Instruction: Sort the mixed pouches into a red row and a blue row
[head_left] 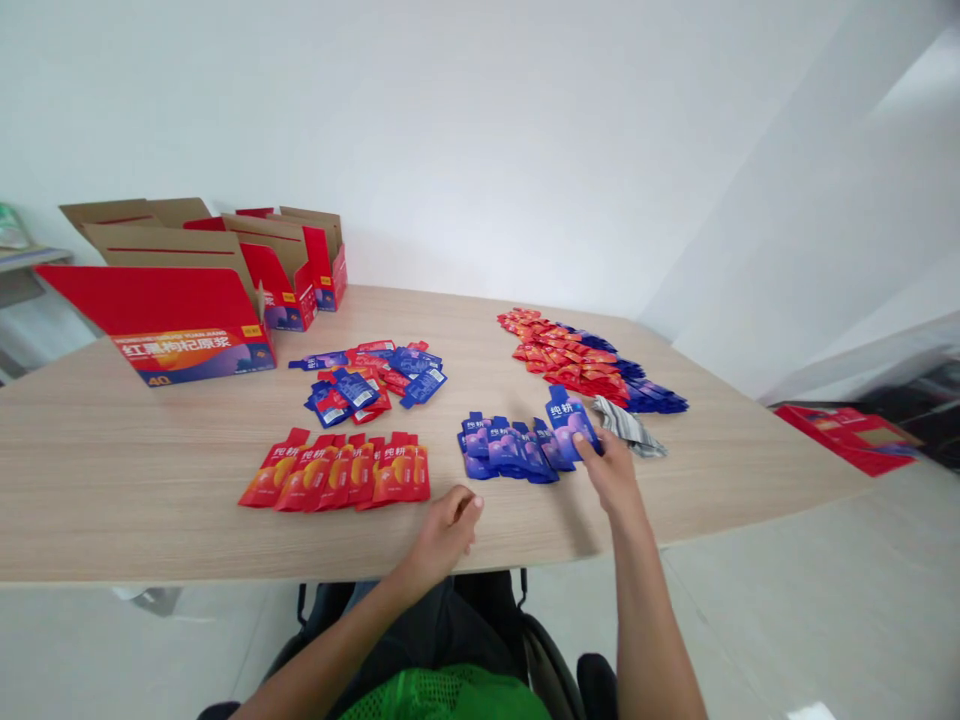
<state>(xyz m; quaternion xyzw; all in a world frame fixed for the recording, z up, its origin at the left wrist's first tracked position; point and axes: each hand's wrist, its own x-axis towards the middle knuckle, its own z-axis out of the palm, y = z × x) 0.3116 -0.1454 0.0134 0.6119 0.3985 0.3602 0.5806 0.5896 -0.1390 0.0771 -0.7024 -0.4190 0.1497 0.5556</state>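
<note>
Right hand (609, 474): holding a blue pouch (567, 418) by its lower corner at the right end of the blue row (501, 445).
Left hand (448, 528): curling near the edge of the table (337, 548); contents cannot be told.
Blue row: lying overlapped; a low sweep could be disturbing it.
Corner grip: pinching one side only, perhaps letting the pouch tilt.
Striped cloth (628, 426): lying just beside the right hand, possibly snagging it.

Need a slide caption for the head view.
Right hand holding a blue packet beside a row of blue packets, left hand loosely curled near a row of red packets.
</note>
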